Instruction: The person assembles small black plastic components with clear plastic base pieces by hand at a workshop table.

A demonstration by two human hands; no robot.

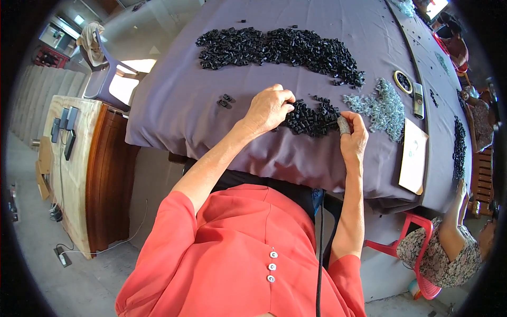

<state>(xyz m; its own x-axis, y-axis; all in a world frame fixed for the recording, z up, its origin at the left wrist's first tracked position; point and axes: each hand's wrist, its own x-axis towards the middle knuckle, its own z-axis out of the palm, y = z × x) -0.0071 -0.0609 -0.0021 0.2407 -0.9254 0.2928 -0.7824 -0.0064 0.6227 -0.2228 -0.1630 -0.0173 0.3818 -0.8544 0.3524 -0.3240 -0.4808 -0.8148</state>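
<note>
Both hands at near pile of sm. blk pcs [311, 120], mid-worktop [174, 113].
L hand [266, 110] at pile's left edge, grip narrow, thumb close to fingers; can't tell if a pc is in it. R hand [354, 136] at right edge, grip narrow too, contents unclear, grey cover [344, 126] on one digit. Bigger blk heap [285, 47] on far side; clear bits [388, 110] to right.

Brown wooden cabinet [107, 182] on grey floor [108, 282]
</note>
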